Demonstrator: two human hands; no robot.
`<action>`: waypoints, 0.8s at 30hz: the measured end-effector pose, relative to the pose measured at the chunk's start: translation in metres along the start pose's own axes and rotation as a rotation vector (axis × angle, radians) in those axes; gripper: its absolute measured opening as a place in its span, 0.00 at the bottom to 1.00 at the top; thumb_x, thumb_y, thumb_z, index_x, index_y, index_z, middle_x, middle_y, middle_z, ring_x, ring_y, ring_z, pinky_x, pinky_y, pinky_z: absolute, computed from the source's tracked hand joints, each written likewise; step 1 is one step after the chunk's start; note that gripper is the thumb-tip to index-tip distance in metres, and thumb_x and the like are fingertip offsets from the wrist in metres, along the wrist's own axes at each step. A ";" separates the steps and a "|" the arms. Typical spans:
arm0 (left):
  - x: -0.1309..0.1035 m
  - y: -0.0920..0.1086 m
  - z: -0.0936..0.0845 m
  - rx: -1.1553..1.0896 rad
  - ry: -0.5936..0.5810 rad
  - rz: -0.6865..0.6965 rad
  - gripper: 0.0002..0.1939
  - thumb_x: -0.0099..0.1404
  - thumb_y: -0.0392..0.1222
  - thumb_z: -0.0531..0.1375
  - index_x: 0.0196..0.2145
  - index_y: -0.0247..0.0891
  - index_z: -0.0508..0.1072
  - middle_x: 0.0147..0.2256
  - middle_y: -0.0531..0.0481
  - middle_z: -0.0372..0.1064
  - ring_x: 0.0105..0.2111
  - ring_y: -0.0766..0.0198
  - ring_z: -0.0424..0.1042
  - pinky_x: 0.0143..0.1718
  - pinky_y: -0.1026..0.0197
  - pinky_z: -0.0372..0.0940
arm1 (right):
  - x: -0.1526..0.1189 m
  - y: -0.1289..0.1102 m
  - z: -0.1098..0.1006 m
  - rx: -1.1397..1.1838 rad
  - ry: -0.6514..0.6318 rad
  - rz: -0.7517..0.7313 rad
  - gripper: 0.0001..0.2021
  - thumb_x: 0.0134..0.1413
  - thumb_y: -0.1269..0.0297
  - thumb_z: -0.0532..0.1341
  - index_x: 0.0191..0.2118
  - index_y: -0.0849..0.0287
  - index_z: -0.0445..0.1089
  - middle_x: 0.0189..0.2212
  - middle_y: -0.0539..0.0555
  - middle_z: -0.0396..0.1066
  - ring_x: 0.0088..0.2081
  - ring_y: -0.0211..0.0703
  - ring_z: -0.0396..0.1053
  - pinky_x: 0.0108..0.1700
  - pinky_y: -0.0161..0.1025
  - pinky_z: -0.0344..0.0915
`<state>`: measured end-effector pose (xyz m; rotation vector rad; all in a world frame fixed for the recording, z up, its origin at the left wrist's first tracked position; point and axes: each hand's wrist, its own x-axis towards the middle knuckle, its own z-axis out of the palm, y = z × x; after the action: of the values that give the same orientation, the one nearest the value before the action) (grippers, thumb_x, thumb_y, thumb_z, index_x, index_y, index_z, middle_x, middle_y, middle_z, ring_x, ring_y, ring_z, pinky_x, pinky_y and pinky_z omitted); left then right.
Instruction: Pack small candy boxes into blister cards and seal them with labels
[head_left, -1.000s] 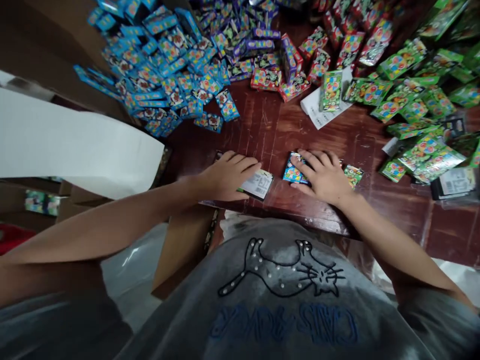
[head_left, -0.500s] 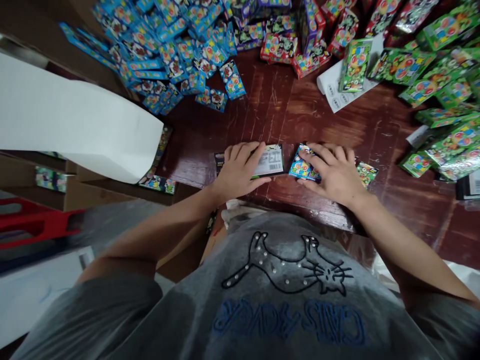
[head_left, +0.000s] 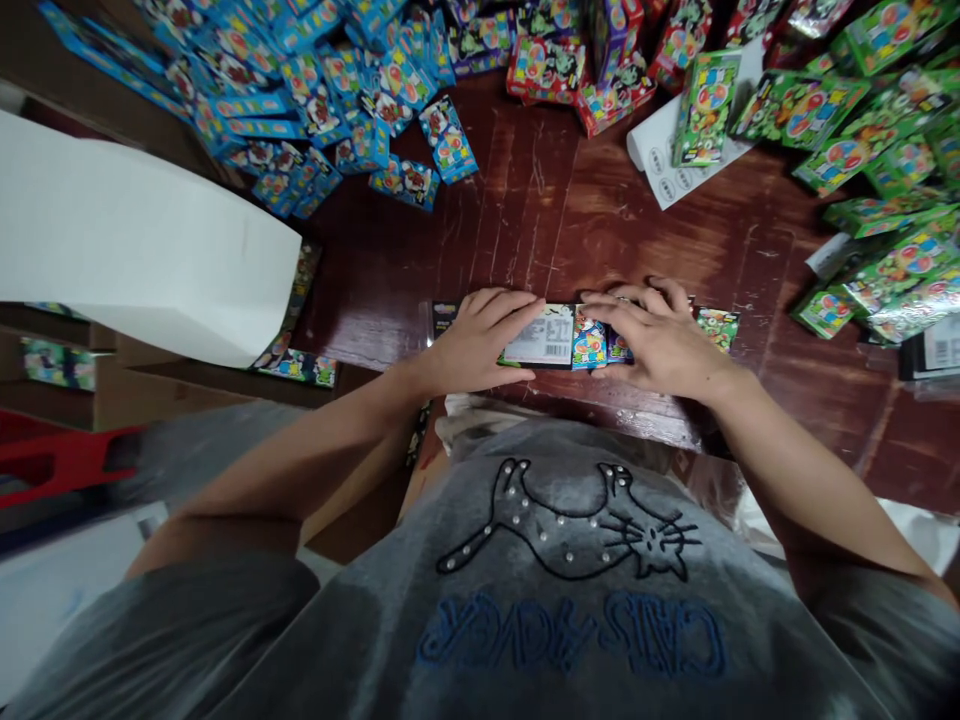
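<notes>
My left hand [head_left: 480, 340] lies across a flat black package [head_left: 442, 318] with a white barcode label, fingers on its far edge and thumb along the near one. My right hand [head_left: 660, 335] is closed over a row of small colourful boxes [head_left: 589, 343] lying in line with the package. The row's blue end meets the package's right end; whether it is inside cannot be made out. A green box end [head_left: 718, 328] shows to the right of my right hand. The fingers hide the middle of the row.
Piled at the back left are blue boxes [head_left: 300, 85], with red boxes [head_left: 546, 70] at the back middle and green boxes [head_left: 911, 270] at the right. A sticker sheet [head_left: 664, 180] lies under one green box. A white flap [head_left: 150, 245] juts in from the left over the dark red table [head_left: 540, 225].
My right hand has slid left with the small boxes, closing the gap to the black package. My left hand stays on the package. The view has shifted slightly.
</notes>
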<state>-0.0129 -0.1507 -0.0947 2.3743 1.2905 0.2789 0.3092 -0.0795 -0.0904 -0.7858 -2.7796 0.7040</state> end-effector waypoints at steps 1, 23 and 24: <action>0.000 0.002 0.001 0.003 0.003 -0.015 0.49 0.65 0.56 0.73 0.76 0.41 0.60 0.69 0.34 0.64 0.67 0.37 0.63 0.70 0.37 0.56 | 0.000 0.000 0.001 0.003 0.006 0.002 0.36 0.71 0.37 0.58 0.75 0.51 0.59 0.73 0.58 0.67 0.72 0.63 0.60 0.75 0.69 0.45; 0.004 0.048 -0.022 0.190 0.403 -0.402 0.61 0.66 0.55 0.74 0.80 0.44 0.39 0.67 0.30 0.60 0.67 0.37 0.64 0.67 0.34 0.64 | -0.011 -0.029 -0.022 -0.063 0.338 0.335 0.51 0.63 0.29 0.61 0.78 0.60 0.54 0.74 0.73 0.60 0.74 0.82 0.55 0.72 0.87 0.41; 0.006 0.054 -0.025 0.174 0.444 -0.425 0.63 0.66 0.58 0.74 0.81 0.44 0.37 0.67 0.29 0.59 0.68 0.38 0.64 0.68 0.35 0.65 | -0.005 -0.037 -0.020 0.055 0.383 0.345 0.50 0.60 0.26 0.62 0.75 0.60 0.59 0.70 0.73 0.66 0.71 0.79 0.62 0.71 0.81 0.52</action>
<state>0.0214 -0.1652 -0.0476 2.1674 2.0568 0.6042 0.3027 -0.1024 -0.0547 -1.2581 -2.2983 0.6007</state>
